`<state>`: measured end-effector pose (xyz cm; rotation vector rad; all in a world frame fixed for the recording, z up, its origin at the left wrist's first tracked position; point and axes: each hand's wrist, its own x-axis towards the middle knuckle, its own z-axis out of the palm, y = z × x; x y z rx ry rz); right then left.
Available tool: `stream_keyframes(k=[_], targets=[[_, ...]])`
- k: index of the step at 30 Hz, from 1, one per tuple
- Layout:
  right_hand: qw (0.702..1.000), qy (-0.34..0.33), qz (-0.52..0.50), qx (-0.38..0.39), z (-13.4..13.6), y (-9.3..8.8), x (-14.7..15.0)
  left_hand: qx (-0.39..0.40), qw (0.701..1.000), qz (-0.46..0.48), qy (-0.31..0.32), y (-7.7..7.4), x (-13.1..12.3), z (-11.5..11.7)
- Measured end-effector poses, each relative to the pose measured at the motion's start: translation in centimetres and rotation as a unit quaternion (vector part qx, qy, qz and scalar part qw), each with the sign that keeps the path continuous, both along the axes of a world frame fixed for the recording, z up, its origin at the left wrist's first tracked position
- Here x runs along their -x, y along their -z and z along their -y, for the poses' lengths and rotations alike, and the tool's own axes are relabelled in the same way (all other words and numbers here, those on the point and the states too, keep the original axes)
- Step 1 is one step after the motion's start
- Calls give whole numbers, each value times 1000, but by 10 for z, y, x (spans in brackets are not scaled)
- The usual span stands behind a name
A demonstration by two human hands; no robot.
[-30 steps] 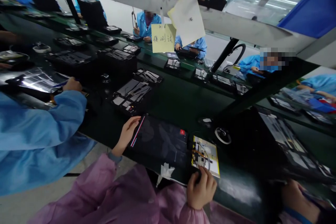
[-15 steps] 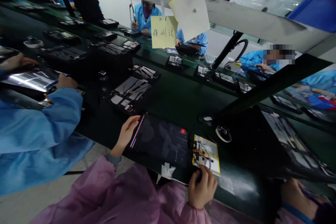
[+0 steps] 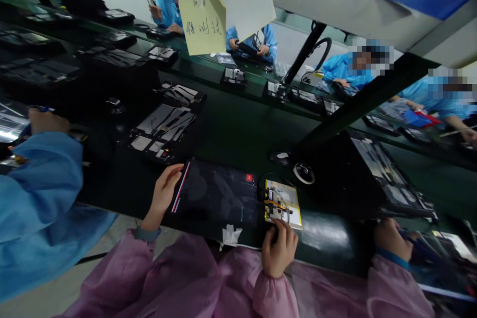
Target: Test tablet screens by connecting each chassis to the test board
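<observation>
A dark tablet screen (image 3: 219, 196) lies on the dark green bench in front of me, with a striped strip at its left end and a red label near its upper right corner. My left hand (image 3: 165, 190) rests against its left edge, fingers stretched out, not visibly gripping it. Right of the screen lies a flat yellow-edged battery (image 3: 293, 202) with a circuit board, orange flex and a grey cable on it. The loosely bent fingers of my right hand (image 3: 279, 248) touch its lower edge; nothing shows held in them.
Opened tablets (image 3: 164, 129) lie beyond my left hand. A white ring (image 3: 303, 173) sits near a slanting black post (image 3: 357, 99). Co-workers in blue sit across and left; a pink-sleeved hand (image 3: 393, 239) is on the right. A yellow note (image 3: 203, 26) hangs overhead.
The view has shifted, so most things now appear further left. Both my hands keep their places at the screen and battery. The neighbour's hand on the right shows more fully.
</observation>
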<state>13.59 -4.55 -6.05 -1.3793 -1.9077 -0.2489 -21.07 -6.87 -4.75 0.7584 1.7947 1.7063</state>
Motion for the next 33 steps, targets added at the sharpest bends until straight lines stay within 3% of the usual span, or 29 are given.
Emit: stream_keyframes(k=[5,12,18,22,26,33], targets=[[999,-17,-34,27,3,-5,0,3,1000,-24,-3,4,2,1],[981,-169,2,97,22,-26,19,14,999,-43,-12,-3,0,2],[981,-174,-30,81,25,-45,28,16,999,-47,-14,-2,-1,2],[960,-250,-17,123,25,-58,47,15,999,-39,-11,-3,-2,1],[935,-321,10,150,25,-61,72,12,999,-38,-13,-4,-2,1],[933,-329,27,147,28,-57,78,17,1000,-17,-1,-3,-2,2]])
